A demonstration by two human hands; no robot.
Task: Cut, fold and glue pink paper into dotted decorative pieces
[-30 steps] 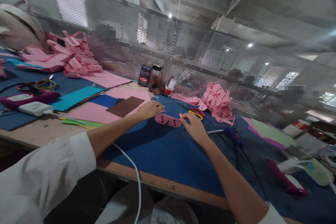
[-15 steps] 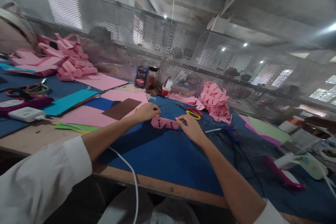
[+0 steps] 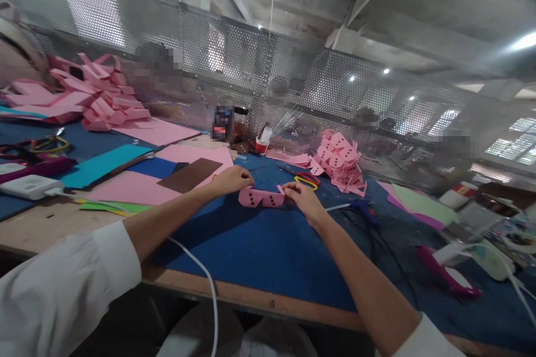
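A pink paper strip [image 3: 262, 198] with zigzag-cut edges and small dark squares stands over the blue table covering. At its left end, my left hand [image 3: 237, 179] is closed with the fingertips pinched on the paper's upper edge. My right hand [image 3: 302, 196] pinches the other end, where a narrow flap sticks up by the thumb. Just behind my right hand lie scissors [image 3: 307, 181] with red and yellow handles. A heap of similar dotted pink paper pieces [image 3: 340, 160] rises beyond them.
A blue glue gun [image 3: 363, 212] with its cord lies right of my right hand. Brown paper [image 3: 190, 174] and pink sheets lie left. A red and white cup [image 3: 263, 141] stands near the mesh partition [image 3: 247, 61]. A white cable [image 3: 205, 270] crosses the front edge.
The right end of the pink strip has been bent, and a flap now stands up at my right fingertips. Both hands keep their pinch. The view has shifted slightly.
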